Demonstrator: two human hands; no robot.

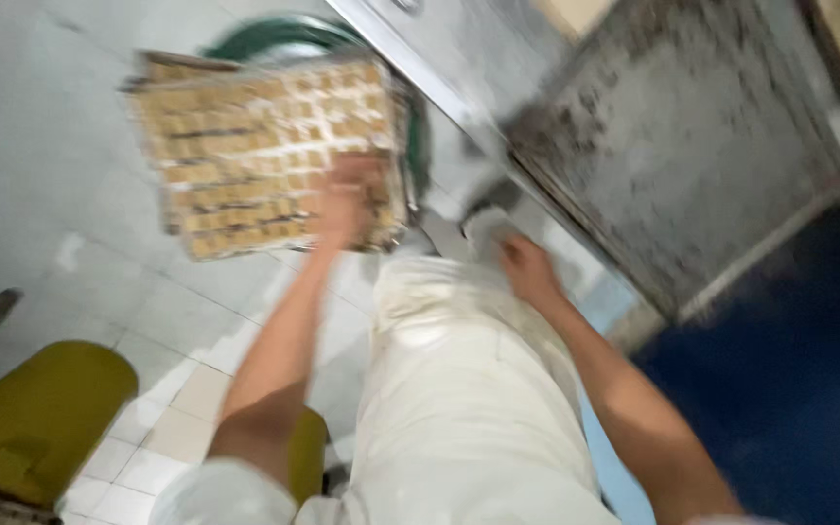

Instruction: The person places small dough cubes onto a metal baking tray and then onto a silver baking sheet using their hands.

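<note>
- Though the frame is heavily motion-blurred, the main layout reads: the person looks down past their own leg in off-white trousers at a pale tiled floor
- left hand is stretched forward and rests on the near right corner of a flat tray; blur hides the fingers, so cannot tell if they are clamped on the edge or just laid on it
- the tray is packed with rows of small tan square pieces, lies low down ahead of the person, tilted in view, with a dark green rounded rim showing behind and beside it
- right hand is down by the knee, touching or just at a small pale grey object; too smeared to identify, and grip state cannot be told
- the hands are well apart, the trouser leg between them
- a stained grey metal surface with a lighter metal edge runs diagonally on the right, close to the right hand
- dark blue area lower right
- olive-yellow rounded seat lower left, near the left elbow
</note>
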